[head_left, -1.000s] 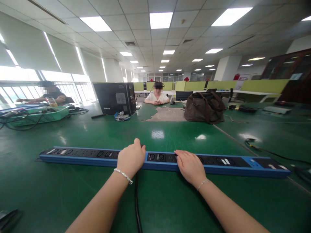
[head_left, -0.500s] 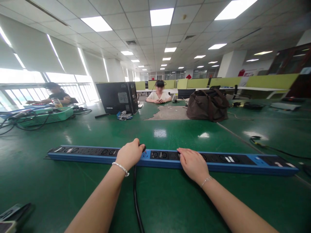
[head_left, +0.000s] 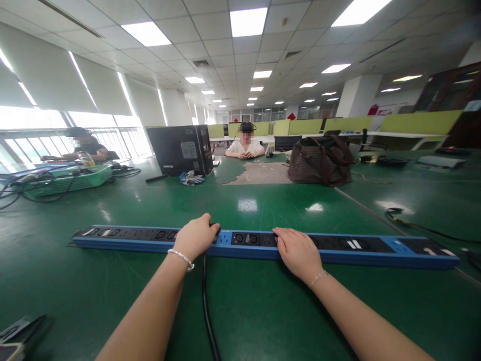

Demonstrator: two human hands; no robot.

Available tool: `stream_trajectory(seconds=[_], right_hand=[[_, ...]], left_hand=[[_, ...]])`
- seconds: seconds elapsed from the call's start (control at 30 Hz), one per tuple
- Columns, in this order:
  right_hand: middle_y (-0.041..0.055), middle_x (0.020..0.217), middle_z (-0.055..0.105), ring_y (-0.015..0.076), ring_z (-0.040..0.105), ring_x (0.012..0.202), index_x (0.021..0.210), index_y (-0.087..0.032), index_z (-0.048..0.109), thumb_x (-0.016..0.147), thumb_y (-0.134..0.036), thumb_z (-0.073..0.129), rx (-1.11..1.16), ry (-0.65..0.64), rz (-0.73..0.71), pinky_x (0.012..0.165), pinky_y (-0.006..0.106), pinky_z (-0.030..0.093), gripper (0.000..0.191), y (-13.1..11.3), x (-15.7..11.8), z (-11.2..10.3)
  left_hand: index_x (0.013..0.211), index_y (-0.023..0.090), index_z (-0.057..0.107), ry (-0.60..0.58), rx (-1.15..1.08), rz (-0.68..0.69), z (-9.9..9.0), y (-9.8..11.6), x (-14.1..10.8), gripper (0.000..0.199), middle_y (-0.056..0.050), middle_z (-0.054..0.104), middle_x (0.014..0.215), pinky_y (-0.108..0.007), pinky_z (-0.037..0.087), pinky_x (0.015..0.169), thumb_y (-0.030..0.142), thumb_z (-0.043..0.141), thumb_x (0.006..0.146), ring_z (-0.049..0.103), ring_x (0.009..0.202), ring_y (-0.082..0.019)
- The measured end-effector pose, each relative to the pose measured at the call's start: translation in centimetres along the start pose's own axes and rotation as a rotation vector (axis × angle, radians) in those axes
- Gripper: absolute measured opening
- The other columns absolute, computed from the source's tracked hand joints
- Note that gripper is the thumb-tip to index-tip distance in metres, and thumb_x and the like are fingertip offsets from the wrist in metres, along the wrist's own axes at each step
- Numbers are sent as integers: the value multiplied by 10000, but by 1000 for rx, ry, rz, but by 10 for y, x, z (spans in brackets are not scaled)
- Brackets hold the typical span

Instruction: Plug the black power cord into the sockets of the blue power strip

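Note:
A long blue power strip (head_left: 244, 250) with black and blue socket sections lies across the green table. My left hand (head_left: 196, 234) is closed round a black plug (head_left: 215, 227) over the strip, just left of the middle blue socket (head_left: 224, 237). My fingers hide most of the plug and its contact with the sockets. From under this hand a thick black cable (head_left: 206, 301) runs down toward me. To the right of centre, my right hand (head_left: 298, 253) grips the strip, its fingers pressed together over the top and far edge.
Beyond the strip stand a black computer case (head_left: 176, 150), gloves (head_left: 191, 178) and a brown bag (head_left: 319, 161). A green basket (head_left: 71, 183) with cables lies left; a black cable (head_left: 428, 229) lies right. One person (head_left: 245, 148) sits opposite, another (head_left: 86, 148) at far left.
My left hand has shifted slightly left along the strip with the plug, showing more of the blue socket. My right hand stays in place on the strip.

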State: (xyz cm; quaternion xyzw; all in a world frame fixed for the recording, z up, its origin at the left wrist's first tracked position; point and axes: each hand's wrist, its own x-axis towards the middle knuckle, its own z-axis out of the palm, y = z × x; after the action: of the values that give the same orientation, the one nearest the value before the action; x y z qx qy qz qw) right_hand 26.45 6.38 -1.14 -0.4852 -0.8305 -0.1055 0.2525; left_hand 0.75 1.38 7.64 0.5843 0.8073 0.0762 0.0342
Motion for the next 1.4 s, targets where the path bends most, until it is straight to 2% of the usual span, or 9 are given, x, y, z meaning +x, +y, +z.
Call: stream_trajectory(seconds=[0.2, 0.3, 0.37, 0.47, 0.67, 0.97, 1.4], right_hand=[[33, 1113, 670, 174, 585, 1035, 1094, -188, 658, 894, -226, 348, 0, 10, -1, 929, 346, 400, 371, 1, 1, 1], [34, 1108, 672, 172, 587, 1033, 1091, -196, 661, 889, -227, 354, 1, 14, -3, 927, 347, 404, 368, 2, 1, 1], [31, 1105, 673, 169, 587, 1031, 1092, -194, 659, 889, -226, 354, 0, 15, -2, 922, 343, 407, 368, 2, 1, 1], [30, 1101, 674, 168, 589, 1026, 1093, -197, 658, 888, -224, 353, -6, 20, -2, 914, 343, 410, 368, 2, 0, 1], [27, 1094, 676, 168, 589, 1023, 1092, -205, 655, 888, -227, 353, -6, 19, -2, 909, 339, 409, 365, 3, 0, 1], [36, 1087, 678, 172, 592, 1013, 1085, -198, 659, 886, -231, 357, -16, 27, -17, 903, 336, 409, 363, 3, 0, 2], [26, 1088, 678, 177, 590, 1017, 1080, -196, 656, 882, -235, 355, -10, 17, 14, 906, 344, 402, 362, 2, 0, 3]], left_hand=[[894, 215, 562, 87, 19, -180, -26, -67, 17, 368, -89, 692, 912, -323, 443, 690, 490, 336, 801, 629, 875, -263], [906, 213, 571, 14, 11, -187, -26, -92, 22, 374, -70, 696, 847, -304, 440, 679, 483, 335, 803, 635, 858, -248], [895, 216, 581, -36, 8, -171, -22, -98, 24, 367, -54, 695, 795, -291, 438, 678, 486, 351, 801, 639, 839, -235], [860, 227, 594, -70, 19, -140, -12, -96, 26, 330, -40, 699, 776, -279, 438, 680, 477, 392, 788, 643, 837, -222], [869, 216, 594, -95, 77, -112, 1, -90, 32, 308, -78, 710, 877, -289, 449, 686, 453, 416, 788, 645, 873, -226], [964, 198, 554, -117, 121, -85, 3, -85, 29, 329, -118, 700, 955, -310, 456, 716, 430, 377, 813, 649, 894, -241], [1012, 194, 508, -117, 141, -114, 11, -77, 24, 388, -160, 680, 1009, -373, 465, 747, 462, 318, 807, 642, 935, -285]])
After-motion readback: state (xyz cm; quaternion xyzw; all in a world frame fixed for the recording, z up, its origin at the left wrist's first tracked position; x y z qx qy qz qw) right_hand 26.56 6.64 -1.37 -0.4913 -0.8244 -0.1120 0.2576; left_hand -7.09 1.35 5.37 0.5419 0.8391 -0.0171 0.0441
